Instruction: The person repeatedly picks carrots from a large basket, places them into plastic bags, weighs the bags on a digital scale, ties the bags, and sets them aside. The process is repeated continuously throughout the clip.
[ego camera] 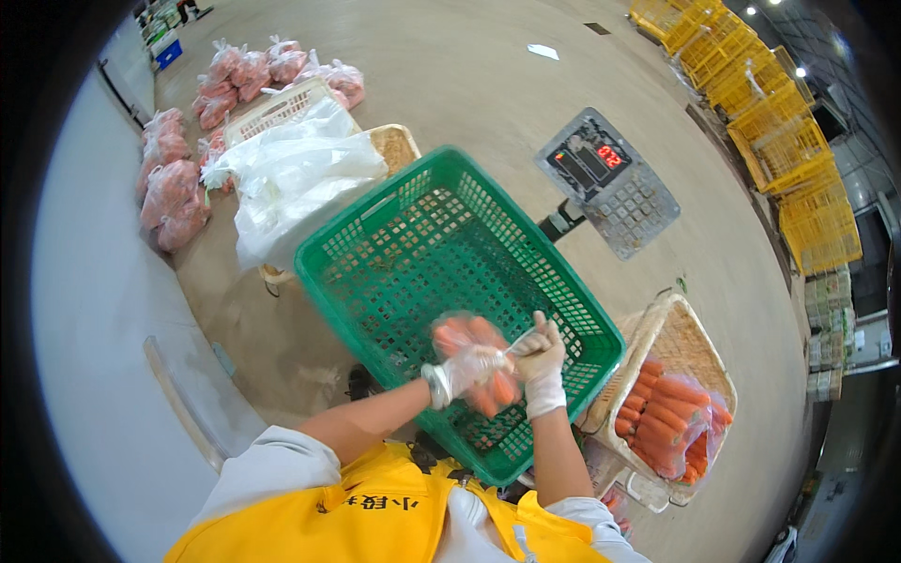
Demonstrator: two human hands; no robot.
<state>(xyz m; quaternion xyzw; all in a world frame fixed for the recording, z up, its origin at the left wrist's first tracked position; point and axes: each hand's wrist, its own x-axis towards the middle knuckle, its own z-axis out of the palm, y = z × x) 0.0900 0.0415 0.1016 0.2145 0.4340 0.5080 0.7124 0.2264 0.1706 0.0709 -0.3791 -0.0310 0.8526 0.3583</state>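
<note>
A clear plastic bag of carrots (461,334) hangs over the near part of a green plastic crate (457,158). My left hand (473,369), in a white glove, is closed around the bag's gathered neck, with carrots showing on both sides of it. My right hand (543,355), also gloved, pinches the twisted free end of the bag, pulled out to the right. Both hands are above the crate's perforated floor. Beyond the crate's right wall stands a weighing scale's display and keypad (609,183), its red digits lit.
At right, an off-white basket (679,302) holds loose carrots (662,415) and a plastic bag. White plastic bags (303,176) lie over baskets at upper left. Filled bags (172,204) stand along the wall. Yellow crates (781,148) line the far right.
</note>
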